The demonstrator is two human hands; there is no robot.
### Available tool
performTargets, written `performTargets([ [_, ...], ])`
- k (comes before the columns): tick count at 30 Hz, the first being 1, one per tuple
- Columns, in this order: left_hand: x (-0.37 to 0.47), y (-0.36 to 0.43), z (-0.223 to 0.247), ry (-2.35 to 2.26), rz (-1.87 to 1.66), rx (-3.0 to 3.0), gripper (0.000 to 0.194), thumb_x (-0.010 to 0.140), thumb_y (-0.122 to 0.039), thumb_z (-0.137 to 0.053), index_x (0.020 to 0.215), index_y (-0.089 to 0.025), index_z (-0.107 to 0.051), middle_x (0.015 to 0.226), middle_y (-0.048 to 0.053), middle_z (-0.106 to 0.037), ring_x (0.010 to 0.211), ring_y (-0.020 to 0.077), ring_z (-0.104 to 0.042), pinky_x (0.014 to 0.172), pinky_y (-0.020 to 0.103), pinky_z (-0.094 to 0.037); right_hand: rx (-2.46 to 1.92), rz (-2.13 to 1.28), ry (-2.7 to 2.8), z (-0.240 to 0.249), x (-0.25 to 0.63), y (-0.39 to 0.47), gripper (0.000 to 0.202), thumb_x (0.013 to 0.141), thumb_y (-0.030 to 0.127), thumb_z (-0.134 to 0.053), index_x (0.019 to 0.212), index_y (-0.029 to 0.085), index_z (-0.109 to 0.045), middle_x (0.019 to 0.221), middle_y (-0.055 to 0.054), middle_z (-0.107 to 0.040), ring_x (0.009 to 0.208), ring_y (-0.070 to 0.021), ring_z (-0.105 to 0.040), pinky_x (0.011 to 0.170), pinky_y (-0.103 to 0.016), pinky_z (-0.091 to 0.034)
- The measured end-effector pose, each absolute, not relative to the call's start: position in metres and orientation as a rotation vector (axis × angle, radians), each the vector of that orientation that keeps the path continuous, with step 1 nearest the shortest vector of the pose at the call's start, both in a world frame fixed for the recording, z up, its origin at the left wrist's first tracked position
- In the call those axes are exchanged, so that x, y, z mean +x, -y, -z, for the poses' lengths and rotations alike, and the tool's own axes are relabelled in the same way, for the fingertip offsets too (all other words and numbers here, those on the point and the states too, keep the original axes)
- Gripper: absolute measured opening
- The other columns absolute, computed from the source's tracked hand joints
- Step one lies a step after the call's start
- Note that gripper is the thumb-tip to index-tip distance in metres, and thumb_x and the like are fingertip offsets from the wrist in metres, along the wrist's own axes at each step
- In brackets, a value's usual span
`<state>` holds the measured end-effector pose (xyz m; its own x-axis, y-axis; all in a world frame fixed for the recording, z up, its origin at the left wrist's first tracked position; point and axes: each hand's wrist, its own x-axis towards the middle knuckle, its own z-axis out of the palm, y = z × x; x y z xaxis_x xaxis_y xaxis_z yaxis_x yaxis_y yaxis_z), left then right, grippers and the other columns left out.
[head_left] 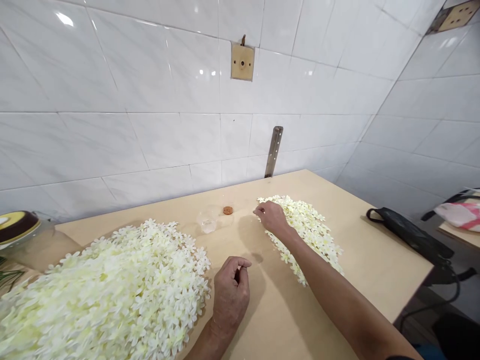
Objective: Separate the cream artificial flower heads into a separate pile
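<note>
My left hand (231, 292) is closed, its thumb and fingers curled together just right of a large heap of white and pale yellow artificial flowers (150, 280). Anything in that pinch is too small to make out. My right hand (273, 216) reaches across to the left edge of a smaller spread of the same flowers (307, 225). Its fingertips are pressed together, and I cannot tell what is between them. Between the two groups of flowers stand a small clear plastic cup (207, 222) and a small round orange-brown piece (227, 210).
A clear jar with a dark and yellow lid (18, 227) lies at the left. On the table's (352, 240) right edge rests a long black case (408, 235). A metal bracket (273, 152) rises against the tiled wall (168, 135) behind the table.
</note>
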<state>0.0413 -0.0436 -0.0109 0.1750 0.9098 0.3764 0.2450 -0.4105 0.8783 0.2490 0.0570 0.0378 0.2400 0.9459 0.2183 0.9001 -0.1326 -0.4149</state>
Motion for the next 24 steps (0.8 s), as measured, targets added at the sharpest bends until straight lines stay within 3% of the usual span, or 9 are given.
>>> performTargets([
  [2,0.041,0.044,0.010,-1.098,-1.255,1.764,0.016,0.081,-0.011,-0.050,0.082,-0.020,-0.064,0.064,0.000,-0.059,0.060,0.0139,-0.057,0.052,0.021,-0.040,-1.993,-0.174,1.647,-0.043,0.254,-0.044,0.027,0.092,0.037,-0.052,0.085,0.020,-0.071,0.088,-0.006,-0.072,0.081,-0.0178,-0.064,0.077,-0.028,-0.046],
  [4,0.041,0.044,0.011,-1.098,-1.244,1.753,0.016,0.081,-0.012,-0.050,0.081,-0.020,-0.063,0.063,0.000,-0.059,0.060,0.0140,-0.057,0.052,0.021,-0.040,-1.934,-0.305,1.569,-0.045,0.259,-0.029,0.035,0.093,0.045,-0.046,0.087,0.019,-0.069,0.075,-0.004,-0.069,0.062,-0.0148,-0.062,0.062,-0.026,-0.047],
  [6,0.041,0.044,0.011,-1.095,-1.228,1.748,0.017,0.081,-0.011,-0.050,0.082,-0.020,-0.063,0.063,0.000,-0.059,0.059,0.0139,-0.057,0.052,0.021,-0.040,-1.720,-0.694,1.324,-0.045,0.263,-0.016,0.036,0.088,0.052,-0.053,0.083,0.018,-0.065,0.070,-0.003,-0.067,0.052,-0.0124,-0.056,0.050,-0.025,-0.044],
  [11,0.042,0.045,0.012,-1.105,-1.212,1.734,0.018,0.081,-0.011,-0.049,0.083,-0.020,-0.064,0.060,-0.001,-0.057,0.057,0.0132,-0.056,0.052,0.021,-0.040,-1.206,-1.292,0.933,-0.039,0.265,0.004,0.036,0.074,0.049,-0.076,0.079,0.018,-0.058,0.095,-0.008,-0.071,0.056,-0.0070,-0.052,0.044,-0.018,-0.038],
  [19,0.040,0.046,0.011,-1.124,-1.218,1.725,0.017,0.081,-0.013,-0.049,0.082,-0.019,-0.064,0.059,-0.001,-0.057,0.054,0.0125,-0.055,0.051,0.021,-0.040,-1.090,-1.461,0.831,-0.038,0.256,0.009,0.039,0.071,0.041,-0.081,0.102,0.020,-0.069,0.093,-0.006,-0.069,0.064,-0.0087,-0.059,0.048,-0.017,-0.042],
  [24,0.039,0.046,0.013,-1.102,-1.219,1.645,0.016,0.082,-0.016,-0.050,0.084,-0.019,-0.065,0.054,-0.002,-0.054,0.047,0.0111,-0.049,0.047,0.021,-0.038,-1.075,-1.462,0.922,-0.036,0.258,0.014,0.035,0.075,0.044,-0.078,0.098,0.018,-0.071,0.086,-0.004,-0.064,0.067,-0.0093,-0.058,0.050,-0.017,-0.044],
])
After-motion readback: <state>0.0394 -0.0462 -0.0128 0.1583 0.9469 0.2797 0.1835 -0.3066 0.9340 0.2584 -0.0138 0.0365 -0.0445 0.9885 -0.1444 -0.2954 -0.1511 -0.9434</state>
